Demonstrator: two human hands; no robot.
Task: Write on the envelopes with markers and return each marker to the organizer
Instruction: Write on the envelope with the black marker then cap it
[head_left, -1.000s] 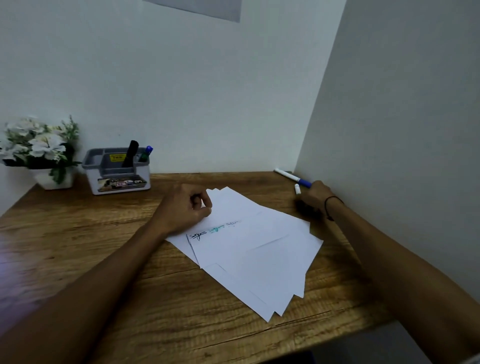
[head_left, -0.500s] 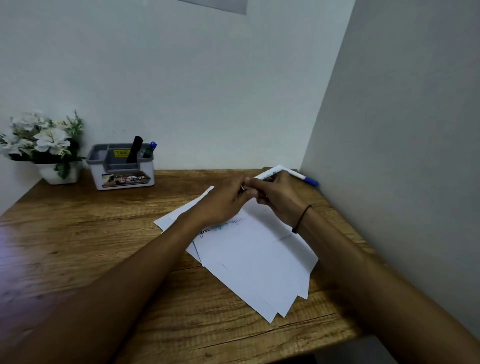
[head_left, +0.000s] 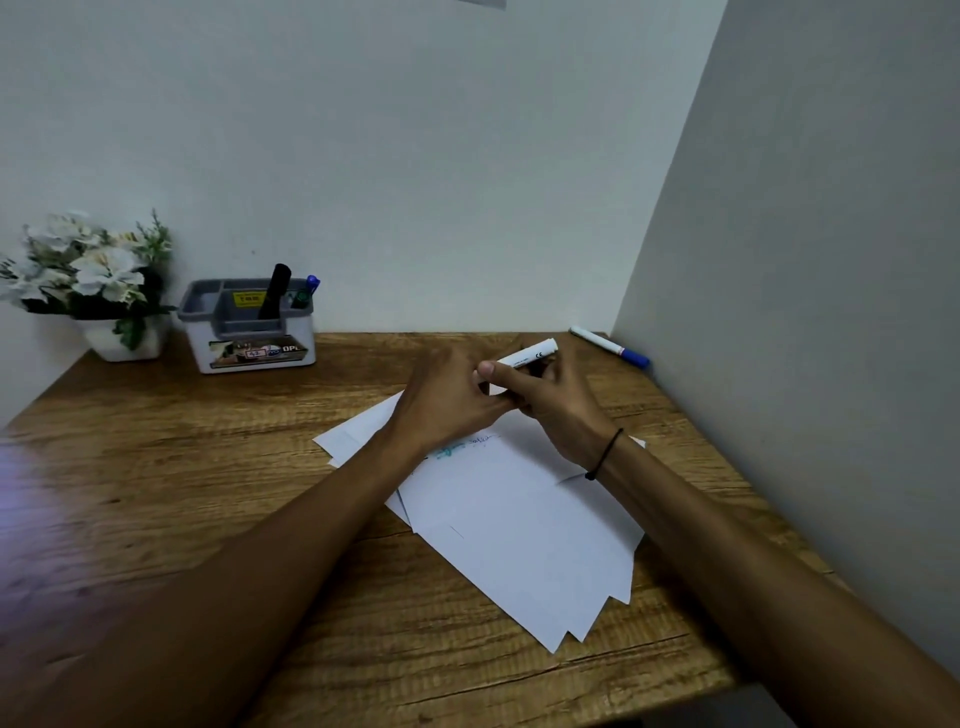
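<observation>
A fanned stack of white envelopes (head_left: 524, 525) lies on the wooden desk (head_left: 208, 467), the top one bearing black and teal writing. Over its far end my right hand (head_left: 556, 405) grips a white marker (head_left: 527, 356) by the barrel, tail end pointing up and right. My left hand (head_left: 447, 400) meets it, fingers closed on the marker's near end, which they hide. A second white marker with a blue cap (head_left: 610, 347) lies by the right wall. The grey organizer (head_left: 249, 325) stands at the back left with a black marker (head_left: 274, 291) and a blue-capped one (head_left: 306, 291) upright in it.
A white pot of white flowers (head_left: 88, 280) stands left of the organizer against the back wall. The right wall meets the desk just past the loose marker. The desk's front edge runs below the envelopes.
My right hand picked up a white marker near the right wall and brought it over the envelopes. My left hand left the envelopes and closed on the marker's near end.
</observation>
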